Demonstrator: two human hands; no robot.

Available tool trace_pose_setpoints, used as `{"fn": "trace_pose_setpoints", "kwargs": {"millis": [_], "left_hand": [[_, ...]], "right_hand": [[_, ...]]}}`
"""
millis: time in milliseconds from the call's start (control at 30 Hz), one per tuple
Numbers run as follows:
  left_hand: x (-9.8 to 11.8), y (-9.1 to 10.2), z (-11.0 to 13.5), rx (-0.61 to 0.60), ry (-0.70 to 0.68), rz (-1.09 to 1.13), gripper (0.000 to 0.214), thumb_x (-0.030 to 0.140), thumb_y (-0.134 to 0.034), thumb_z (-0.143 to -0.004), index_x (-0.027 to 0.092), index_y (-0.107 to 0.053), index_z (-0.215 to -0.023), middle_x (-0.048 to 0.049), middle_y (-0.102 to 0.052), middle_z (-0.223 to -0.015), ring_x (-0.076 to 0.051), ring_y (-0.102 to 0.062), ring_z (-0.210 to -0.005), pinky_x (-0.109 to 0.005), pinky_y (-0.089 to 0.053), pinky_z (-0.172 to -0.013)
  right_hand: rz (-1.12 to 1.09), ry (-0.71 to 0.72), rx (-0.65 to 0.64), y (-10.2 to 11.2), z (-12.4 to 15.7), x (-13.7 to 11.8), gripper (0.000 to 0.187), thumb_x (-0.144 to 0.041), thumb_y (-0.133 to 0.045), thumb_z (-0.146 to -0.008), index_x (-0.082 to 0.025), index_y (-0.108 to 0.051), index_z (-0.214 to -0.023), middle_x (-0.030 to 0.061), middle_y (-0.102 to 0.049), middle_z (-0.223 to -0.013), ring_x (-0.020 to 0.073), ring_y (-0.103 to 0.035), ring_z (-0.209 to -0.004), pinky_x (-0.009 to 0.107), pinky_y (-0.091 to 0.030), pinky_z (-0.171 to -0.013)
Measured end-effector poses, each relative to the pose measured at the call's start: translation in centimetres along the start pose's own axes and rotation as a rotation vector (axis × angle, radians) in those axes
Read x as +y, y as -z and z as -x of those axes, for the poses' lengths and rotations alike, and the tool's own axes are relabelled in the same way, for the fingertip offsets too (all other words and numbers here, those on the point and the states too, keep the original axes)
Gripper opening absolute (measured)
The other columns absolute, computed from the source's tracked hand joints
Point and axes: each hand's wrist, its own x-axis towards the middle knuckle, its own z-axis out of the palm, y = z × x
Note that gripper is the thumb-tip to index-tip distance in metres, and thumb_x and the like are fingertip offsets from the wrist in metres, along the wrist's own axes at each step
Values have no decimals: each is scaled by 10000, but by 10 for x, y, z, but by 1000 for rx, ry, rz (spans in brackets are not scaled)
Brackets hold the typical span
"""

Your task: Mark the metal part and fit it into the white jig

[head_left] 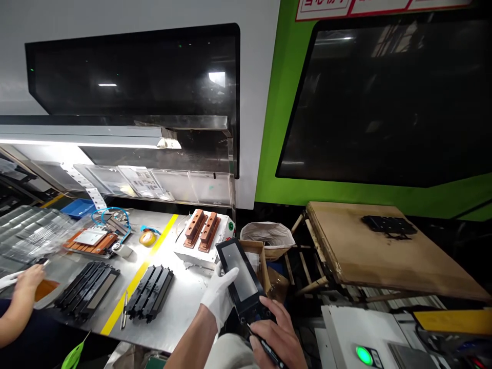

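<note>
My left hand (222, 291), in a white glove, grips a black plastic frame (246, 306) with a long translucent window, its thumb lying over the window's edge. The frame is tilted in front of me, past the table's right edge. My right hand (279, 333) is bare and closed round a slim black pen-shaped tool (271, 352), whose tip meets the frame's lower end. I cannot make out whether this tool is a knife or a marker. Behind the frame stands a white fixture (196, 251) with two copper-brown blocks (203, 229).
Black plastic parts (149, 293) and another black stack (90, 289) lie on the metal table (180, 318). A co-worker's arm (25, 302) reaches in at left. Boxes (265, 269) stand beyond the frame. At right, a cardboard-topped table (369, 256) bears a black part (388, 224).
</note>
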Motion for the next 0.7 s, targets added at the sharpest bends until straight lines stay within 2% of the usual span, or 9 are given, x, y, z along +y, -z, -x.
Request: {"fn": "trace_pose_setpoints", "kwargs": {"millis": [33, 100, 200, 267, 433, 633, 700], "left_hand": [[0, 0, 0, 4, -1, 1, 589, 296, -723, -797, 215, -450, -1312, -108, -729, -1005, -214, -705, -802, -394, -601, -750], [1, 1, 0, 4, 3, 3, 567, 300, -723, -796, 218, -459, -1292, -96, -729, -979, -213, -703, -787, -397, -600, -743], [3, 4, -1, 19, 23, 15, 501, 311, -731, -787, 210, -497, -1218, -76, -712, -941, -211, -696, -757, -405, -601, -718], [6, 7, -3, 45, 32, 28, 476, 304, -739, -780, 222, -513, -1191, -53, -694, -942, -189, -687, -738, -386, -602, -700], [8, 15, -8, 59, 50, 30, 591, 305, -768, -764, 297, -485, -1282, -21, -688, -961, -195, -717, -819, -354, -604, -767], [9, 16, -9, 44, 45, 31, 678, 309, -770, -762, 327, -446, -1357, -61, -726, -1044, -247, -729, -917, -398, -609, -820], [10, 16, -8, 63, 61, 38, 660, 316, -780, -748, 300, -480, -1335, -74, -734, -1080, -245, -729, -926, -374, -612, -808]], "right_hand": [[17, 12, -29, 0, 0, 1, 232, -220, -649, -839, -321, -689, -1044, -3, -762, -901, 332, -564, -1277, 525, -420, -1081], [2, -3, -1, -1, -1, -1, 190, -208, -626, -834, -315, -693, -976, -4, -751, -845, 322, -572, -1266, 524, -406, -1092], [-88, -82, 200, -2, -3, -9, 134, -189, -582, -820, -293, -663, -843, 8, -711, -748, 306, -613, -1195, 519, -401, -1082], [-126, -156, 328, -1, -3, -13, 129, -194, -559, -839, -288, -648, -837, 25, -701, -756, 303, -620, -1167, 516, -406, -1066], [-91, -268, 480, 0, -3, -16, 117, -238, -541, -911, -263, -650, -875, 75, -705, -905, 303, -596, -1186, 478, -435, -1039], [-104, -316, 523, -1, -5, -20, 157, -274, -536, -932, -234, -641, -822, 84, -692, -1054, 281, -594, -1153, 450, -416, -1059], [-162, -399, 541, 0, -2, -22, 206, -322, -543, -929, -228, -638, -772, 90, -680, -1102, 279, -609, -1107, 412, -468, -968]]}}
